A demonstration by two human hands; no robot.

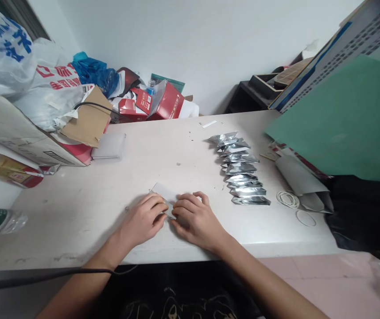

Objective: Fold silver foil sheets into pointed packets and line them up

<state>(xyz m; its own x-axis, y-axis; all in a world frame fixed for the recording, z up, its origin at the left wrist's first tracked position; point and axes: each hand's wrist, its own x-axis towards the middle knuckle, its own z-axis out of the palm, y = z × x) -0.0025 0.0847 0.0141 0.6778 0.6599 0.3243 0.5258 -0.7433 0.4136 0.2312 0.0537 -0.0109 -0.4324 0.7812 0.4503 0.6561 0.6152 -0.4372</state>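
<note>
At the near edge of the table (77, 208), a flat silver pouch (164, 193) is being pressed down by both hands. Its left end is being pinched by the left hand (141, 220), fingers curled; its right part is being covered by the right hand (196, 219), fingers narrow. Further right, a row of silver pouches (241, 170) is lying beside rubber bands (288, 199).

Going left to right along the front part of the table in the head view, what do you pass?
Plastic bottle → left hand → small white sheet under both hands → right hand → row of silver foil packets → rubber bands → grey pouch → black bag.
</note>
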